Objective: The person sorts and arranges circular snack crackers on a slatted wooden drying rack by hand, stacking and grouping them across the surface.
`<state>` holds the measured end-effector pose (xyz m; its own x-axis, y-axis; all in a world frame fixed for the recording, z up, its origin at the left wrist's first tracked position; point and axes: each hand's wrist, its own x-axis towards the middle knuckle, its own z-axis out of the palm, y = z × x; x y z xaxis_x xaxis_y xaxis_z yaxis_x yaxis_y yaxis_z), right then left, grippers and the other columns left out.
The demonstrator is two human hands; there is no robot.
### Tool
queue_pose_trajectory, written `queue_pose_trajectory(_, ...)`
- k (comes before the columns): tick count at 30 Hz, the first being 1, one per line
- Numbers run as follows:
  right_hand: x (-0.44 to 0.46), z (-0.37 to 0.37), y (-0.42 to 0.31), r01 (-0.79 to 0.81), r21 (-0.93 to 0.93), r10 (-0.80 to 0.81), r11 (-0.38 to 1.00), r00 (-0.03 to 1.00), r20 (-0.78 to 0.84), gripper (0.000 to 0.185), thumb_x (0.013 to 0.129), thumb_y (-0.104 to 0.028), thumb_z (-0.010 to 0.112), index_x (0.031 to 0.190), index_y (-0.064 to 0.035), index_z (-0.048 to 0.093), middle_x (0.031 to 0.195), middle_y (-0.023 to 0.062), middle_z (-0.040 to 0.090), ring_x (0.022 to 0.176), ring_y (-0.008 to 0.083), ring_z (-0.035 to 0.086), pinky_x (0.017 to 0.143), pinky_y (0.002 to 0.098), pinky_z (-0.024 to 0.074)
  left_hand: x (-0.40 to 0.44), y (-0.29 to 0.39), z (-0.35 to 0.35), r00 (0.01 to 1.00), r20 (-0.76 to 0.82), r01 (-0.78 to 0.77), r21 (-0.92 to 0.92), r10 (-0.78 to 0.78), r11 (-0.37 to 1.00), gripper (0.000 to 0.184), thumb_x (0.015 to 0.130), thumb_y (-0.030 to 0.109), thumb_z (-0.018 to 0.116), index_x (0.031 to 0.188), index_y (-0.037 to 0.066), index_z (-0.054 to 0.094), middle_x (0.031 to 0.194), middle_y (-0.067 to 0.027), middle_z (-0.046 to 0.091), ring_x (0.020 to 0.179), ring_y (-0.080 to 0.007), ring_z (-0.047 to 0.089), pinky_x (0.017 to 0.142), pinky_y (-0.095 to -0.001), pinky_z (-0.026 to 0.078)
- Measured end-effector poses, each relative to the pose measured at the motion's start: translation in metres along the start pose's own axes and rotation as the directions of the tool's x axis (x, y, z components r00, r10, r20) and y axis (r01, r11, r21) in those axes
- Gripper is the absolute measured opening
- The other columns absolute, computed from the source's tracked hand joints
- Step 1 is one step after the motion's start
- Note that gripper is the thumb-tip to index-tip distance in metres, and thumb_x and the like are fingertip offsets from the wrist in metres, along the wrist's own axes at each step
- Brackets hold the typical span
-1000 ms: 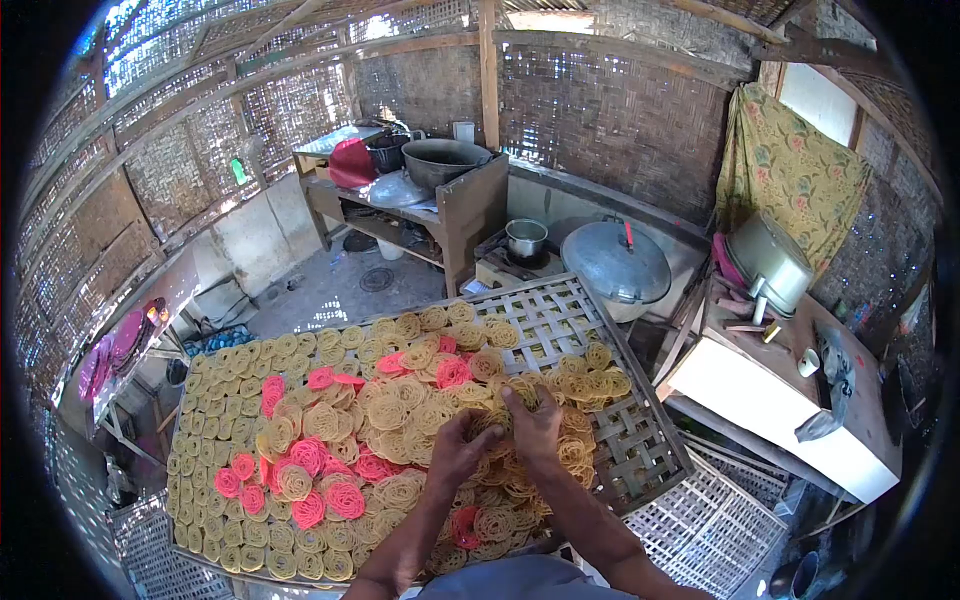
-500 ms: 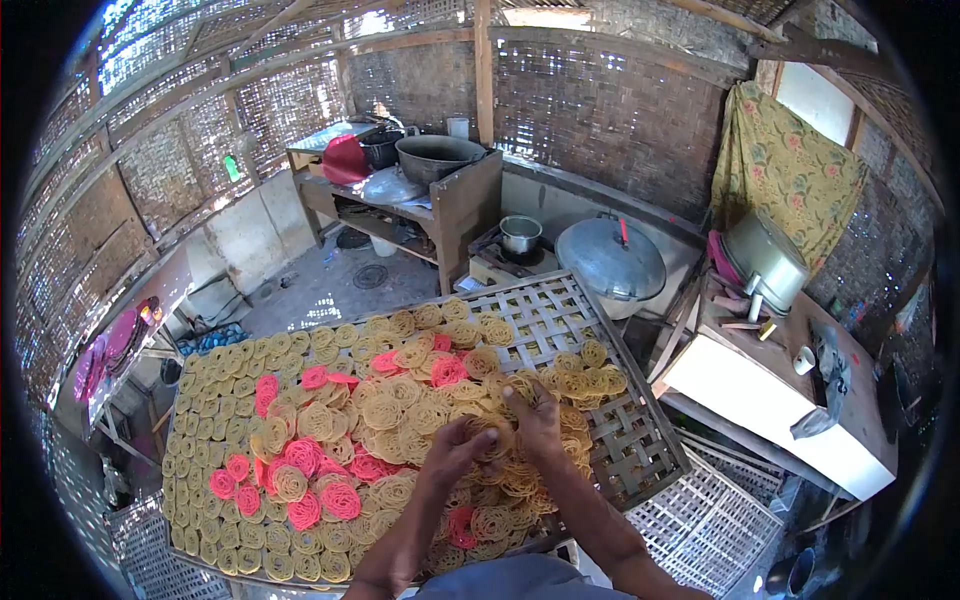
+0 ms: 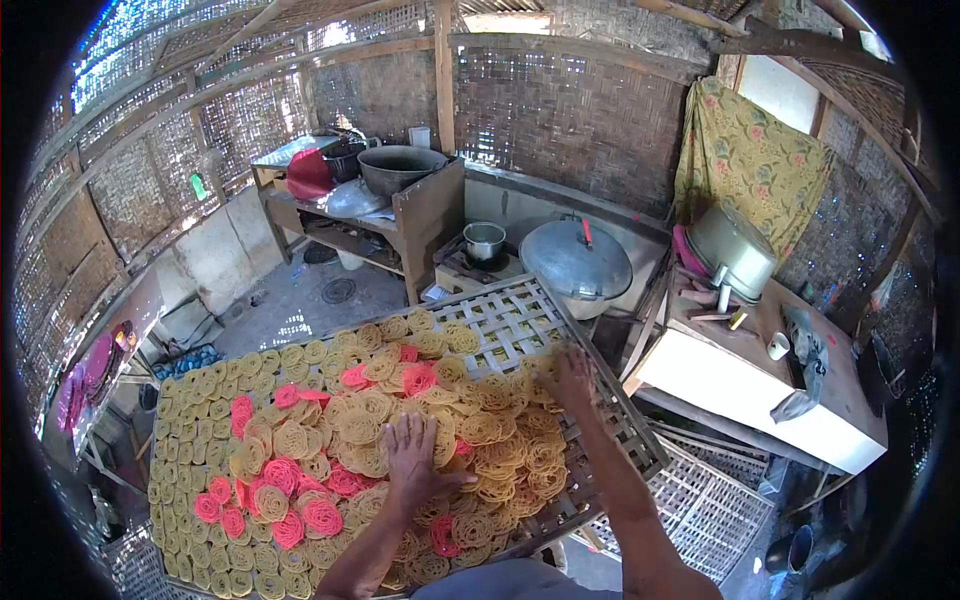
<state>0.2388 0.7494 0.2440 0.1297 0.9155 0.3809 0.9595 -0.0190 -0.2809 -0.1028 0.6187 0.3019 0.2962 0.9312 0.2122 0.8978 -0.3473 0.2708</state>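
Observation:
A wide heap of yellow noodle-like crackers (image 3: 370, 425), round and lacy, lies on a woven bamboo tray (image 3: 505, 335). Several pink crackers (image 3: 322, 516) are mixed in. My left hand (image 3: 410, 460) is open, palm down on the heap's middle, fingers spread. My right hand (image 3: 573, 382) is at the heap's right end, its fingers stretched over yellow crackers there and slightly blurred; it appears open. Between my hands is a thick pile of overlapping yellow crackers (image 3: 510, 450). On the tray's left side, crackers lie flat in rows.
Beyond the tray stand a small pot (image 3: 484, 240) on a stove and a large lidded pan (image 3: 576, 258). To the right is a white-fronted counter (image 3: 740, 400) with a tilted metal pot (image 3: 733, 245). A wooden shelf (image 3: 430, 215) holds a dark basin (image 3: 398, 168).
My hands have moved apart: the left went leftward and opened flat on the heap, the right moved to the heap's right end. The small group of crackers at the right has merged with the heap.

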Motion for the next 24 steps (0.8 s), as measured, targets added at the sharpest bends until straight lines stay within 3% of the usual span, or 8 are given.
queue_pose_trajectory(2,-0.005,0.005,-0.012,0.038,0.144,-0.048,0.989,0.996,0.07,0.085,0.081,-0.068,0.066,0.138,-0.0057,0.055,0.146,0.0193,0.046,0.141,0.036,0.035,0.118,0.0555,0.0197,0.007,0.005,0.004,1.0,0.008,0.001,-0.021,-0.001,1.0,0.13,0.057,0.078,0.077,0.15,-0.002,0.035,0.154,-0.0265,0.035,0.148,-0.0429,0.022,0.122,-0.0577,0.006)
queue_pose_trajectory(5,-0.012,0.004,-0.028,0.002,0.165,-0.014,0.986,0.997,0.07,0.082,0.077,-0.066,0.071,0.135,-0.0097,0.059,0.146,0.017,0.049,0.139,0.036,0.039,0.119,0.052,0.0204,0.014,0.007,0.01,0.999,-0.006,-0.032,-0.036,0.032,0.999,0.124,0.065,0.081,0.07,0.15,-0.002,0.035,0.153,-0.0272,0.037,0.147,-0.0406,0.027,0.122,-0.0588,0.004)
queue_pose_trajectory(8,-0.026,-0.011,-0.049,0.089,0.093,-0.096,0.992,0.992,0.079,0.072,0.078,-0.058,0.074,0.131,-0.0114,0.062,0.133,0.0137,0.057,0.128,0.0352,0.049,0.112,0.0515,0.0298,0.015,0.012,0.011,0.998,-0.04,-0.051,-0.071,0.049,0.996,0.102,0.075,0.06,0.076,0.149,0.002,0.038,0.149,-0.0222,0.046,0.142,-0.036,0.038,0.122,-0.0568,0.011)
queue_pose_trajectory(11,-0.032,0.02,-0.042,0.179,0.12,-0.178,0.977,0.984,-0.02,0.058,0.081,-0.041,0.074,0.128,-0.009,0.062,0.125,0.0121,0.06,0.116,0.0337,0.055,0.104,0.0531,0.0361,0.014,0.004,0.033,0.985,-0.108,-0.167,-0.347,0.137,0.923,0.08,0.077,0.035,0.08,0.144,0.006,0.047,0.141,-0.0164,0.054,0.134,-0.0331,0.048,0.12,-0.0543,0.022)
queue_pose_trajectory(14,-0.038,-0.022,-0.072,0.157,0.156,-0.16,0.975,0.987,0.007,0.048,0.081,-0.025,0.069,0.126,-0.0093,0.062,0.118,0.0126,0.059,0.109,0.0347,0.058,0.098,0.0534,0.0396,0.013,0.012,0.023,0.964,-0.224,-0.21,-0.292,0.147,0.933,0.068,0.073,0.023,0.082,0.134,0.008,0.056,0.129,-0.014,0.062,0.121,-0.0327,0.057,0.11,-0.0494,0.039)
queue_pose_trajectory(17,-0.033,0.016,-0.056,0.049,0.189,-0.047,0.981,0.999,-0.013,0.048,0.082,-0.027,0.069,0.127,-0.0114,0.062,0.113,0.015,0.059,0.109,0.0372,0.057,0.091,0.0521,0.0437,0.014,0.002,0.04,0.963,-0.255,-0.191,-0.424,0.085,0.885,0.059,0.073,0.022,0.082,0.126,0.008,0.061,0.116,-0.0141,0.066,0.11,-0.0336,0.061,0.099,-0.046,0.045)
queue_pose_trajectory(20,-0.035,0.011,-0.065,-0.048,0.008,0.047,0.999,0.996,0.072,0.05,0.084,-0.027,0.068,0.129,-0.008,0.058,0.119,0.0178,0.057,0.11,0.0388,0.057,0.092,0.0516,0.0455,0.013,0.014,0.024,0.953,-0.304,-0.165,-0.483,0.012,0.86,0.054,0.072,0.017,0.079,0.123,0.008,0.062,0.109,-0.0141,0.067,0.104,-0.0347,0.062,0.091,-0.044,0.047)
queue_pose_trajectory(24,-0.017,0.029,-0.065,-0.215,0.058,0.201,0.975,0.962,0.187,0.049,0.085,-0.032,0.068,0.125,-0.0058,0.055,0.121,0.0191,0.055,0.11,0.038,0.059,0.092,0.0516,0.0468,0.012,0.01,0.028,0.946,-0.322,-0.168,-0.414,0.029,0.895,0.063,0.069,0.007,0.078,0.129,0.008,0.059,0.113,-0.0156,0.065,0.105,-0.0361,0.062,0.094,-0.0443,0.047)
